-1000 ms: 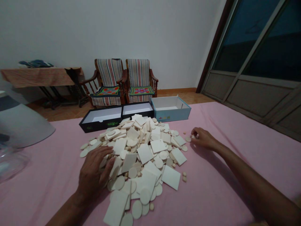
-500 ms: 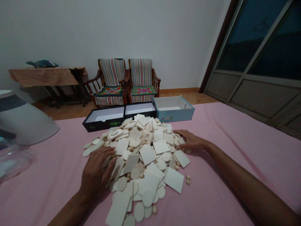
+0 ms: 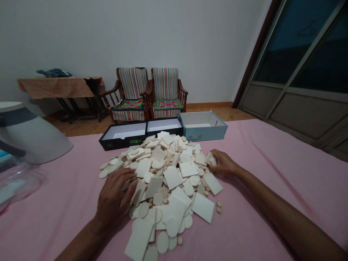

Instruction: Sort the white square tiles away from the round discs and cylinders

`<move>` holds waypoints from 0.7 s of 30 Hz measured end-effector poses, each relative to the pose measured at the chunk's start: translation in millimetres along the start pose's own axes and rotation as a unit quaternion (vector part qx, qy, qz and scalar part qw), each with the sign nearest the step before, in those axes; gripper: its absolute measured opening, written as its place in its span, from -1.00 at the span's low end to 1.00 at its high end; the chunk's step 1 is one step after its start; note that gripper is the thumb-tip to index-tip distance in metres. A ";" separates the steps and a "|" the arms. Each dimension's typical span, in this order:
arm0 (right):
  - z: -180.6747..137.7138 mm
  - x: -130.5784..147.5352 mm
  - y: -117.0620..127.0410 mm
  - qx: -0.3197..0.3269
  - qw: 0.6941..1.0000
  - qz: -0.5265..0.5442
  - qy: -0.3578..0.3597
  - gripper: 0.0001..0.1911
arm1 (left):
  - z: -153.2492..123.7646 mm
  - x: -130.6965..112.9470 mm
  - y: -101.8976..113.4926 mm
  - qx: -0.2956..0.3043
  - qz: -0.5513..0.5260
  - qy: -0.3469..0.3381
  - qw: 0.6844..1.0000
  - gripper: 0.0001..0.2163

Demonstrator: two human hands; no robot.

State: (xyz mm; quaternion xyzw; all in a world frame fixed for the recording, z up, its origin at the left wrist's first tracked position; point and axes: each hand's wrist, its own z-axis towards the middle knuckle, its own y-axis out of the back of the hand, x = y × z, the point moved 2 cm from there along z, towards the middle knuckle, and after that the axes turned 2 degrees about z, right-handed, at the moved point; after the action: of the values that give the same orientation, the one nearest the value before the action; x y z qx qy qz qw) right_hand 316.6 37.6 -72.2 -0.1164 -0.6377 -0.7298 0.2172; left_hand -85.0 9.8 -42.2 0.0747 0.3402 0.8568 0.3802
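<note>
A heap of pale blank wooden pieces (image 3: pixel 172 177), square tiles, round discs and small beads or cubes, is spread over the pink cloth in front of me. At its left edge my left hand (image 3: pixel 116 192) rests curved over several pieces, thumb apart from the fingers, a tilted square tile (image 3: pixel 138 192) by the thumb. On the far right side of the heap my right hand (image 3: pixel 224 163) pinches a small pale tile (image 3: pixel 209 158) between thumb and fingers; other pieces under the palm are partly hidden.
Behind the heap stand a black box (image 3: pixel 122 143) with two white-lined compartments and a light blue box (image 3: pixel 205 132), both without lids. A white and grey jug-like object (image 3: pixel 46 137) and clear plastic (image 3: pixel 19 185) are at left. Two small pieces (image 3: pixel 219 207) lie apart on the pink cloth (image 3: pixel 261 224).
My right hand has closed its fingers on a small tile and raised it slightly at the heap's edge. My left hand stays in place on the pieces. The view has shifted slightly.
</note>
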 end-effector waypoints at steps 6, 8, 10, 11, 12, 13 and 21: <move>6.9 -5.2 13.0 -0.041 0.993 0.079 -0.075 -0.80 | -1.2 -0.5 0.4 -0.002 -0.014 0.005 1.000 -0.88; 16.3 6.1 21.2 -0.053 0.986 0.134 -0.077 -0.77 | -1.1 -2.0 1.2 -0.007 -0.021 0.016 1.000 -0.88; 27.7 31.5 26.3 -0.043 0.981 0.184 -0.044 -0.77 | -1.5 -2.9 1.8 -0.013 -0.027 0.038 0.999 -0.88; 33.6 49.1 26.9 -0.028 0.979 0.199 -0.018 -0.78 | -2.0 -2.7 1.9 -0.012 -0.027 0.054 0.998 -0.87; 39.2 68.9 26.0 -0.011 0.979 0.205 0.010 -0.80 | -2.7 -1.8 1.7 -0.009 -0.025 0.071 0.997 -0.85; 44.6 90.0 23.7 0.005 0.979 0.199 0.042 -0.81 | -3.7 -0.3 1.4 -0.006 -0.022 0.089 0.996 -0.84; 83.5 218.1 -24.6 0.063 0.979 0.006 0.192 -0.67 | -14.5 26.7 -8.1 0.034 -0.012 0.204 0.978 -0.53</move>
State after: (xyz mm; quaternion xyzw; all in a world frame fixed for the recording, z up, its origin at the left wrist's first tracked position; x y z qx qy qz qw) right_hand 104.7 85.1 17.0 0.0362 -0.6280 -0.6957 0.3468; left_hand -104.4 24.7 -61.9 -0.0933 0.4403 0.8374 0.3102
